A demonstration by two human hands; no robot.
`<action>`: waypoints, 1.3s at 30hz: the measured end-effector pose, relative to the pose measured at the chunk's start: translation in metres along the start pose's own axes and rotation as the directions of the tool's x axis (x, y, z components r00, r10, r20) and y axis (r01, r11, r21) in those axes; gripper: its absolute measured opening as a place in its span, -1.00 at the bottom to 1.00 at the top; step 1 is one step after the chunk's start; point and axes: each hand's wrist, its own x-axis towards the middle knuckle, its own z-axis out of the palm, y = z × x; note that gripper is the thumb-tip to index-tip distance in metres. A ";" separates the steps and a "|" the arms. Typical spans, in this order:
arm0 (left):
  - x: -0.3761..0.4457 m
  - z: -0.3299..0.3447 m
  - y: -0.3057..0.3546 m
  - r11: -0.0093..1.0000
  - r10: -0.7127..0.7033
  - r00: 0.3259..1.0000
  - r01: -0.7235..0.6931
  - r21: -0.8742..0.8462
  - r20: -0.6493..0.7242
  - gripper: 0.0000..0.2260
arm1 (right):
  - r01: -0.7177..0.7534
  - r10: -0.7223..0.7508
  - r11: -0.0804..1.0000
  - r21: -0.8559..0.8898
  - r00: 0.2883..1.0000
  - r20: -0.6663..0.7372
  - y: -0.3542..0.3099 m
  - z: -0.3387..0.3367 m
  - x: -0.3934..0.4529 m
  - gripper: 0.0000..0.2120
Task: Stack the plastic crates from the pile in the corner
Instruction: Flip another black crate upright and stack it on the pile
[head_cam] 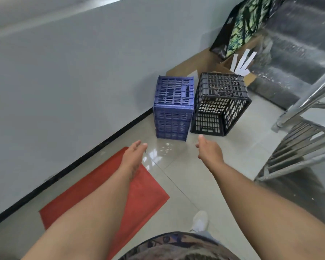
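Observation:
A stack of blue plastic crates [173, 107] stands upside down on the tiled floor against the grey wall. Right beside it a black plastic crate [220, 104] lies tipped on its side, its open mouth facing me. Both my arms reach forward. My left hand [134, 153] hovers open below the blue stack, a short way from it. My right hand [208, 150] is open too, just below the black crate's lower rim and apart from it. Neither hand holds anything.
A red mat [105, 196] lies on the floor by the wall at the left. Cardboard [191, 64] and a patterned bag [246, 23] sit behind the crates. Dark stairs [293, 59] with a metal railing [298, 139] rise at the right. My white shoe [200, 221] shows below.

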 end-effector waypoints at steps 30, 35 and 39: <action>0.202 0.239 0.166 0.998 -0.057 0.992 0.055 0.015 0.113 -0.47 | -0.145 0.146 0.989 0.027 0.988 -0.046 -0.024 -0.136 0.304 -0.71; 0.255 0.254 0.193 0.995 -0.090 0.986 0.085 0.043 0.141 -0.40 | -0.146 0.146 0.989 0.001 0.988 -0.053 -0.043 -0.135 0.359 -0.58; 0.282 0.268 0.204 0.991 -0.117 0.981 0.105 0.085 0.158 -0.42 | -0.145 0.144 0.989 -0.004 0.989 -0.036 -0.047 -0.134 0.391 -0.60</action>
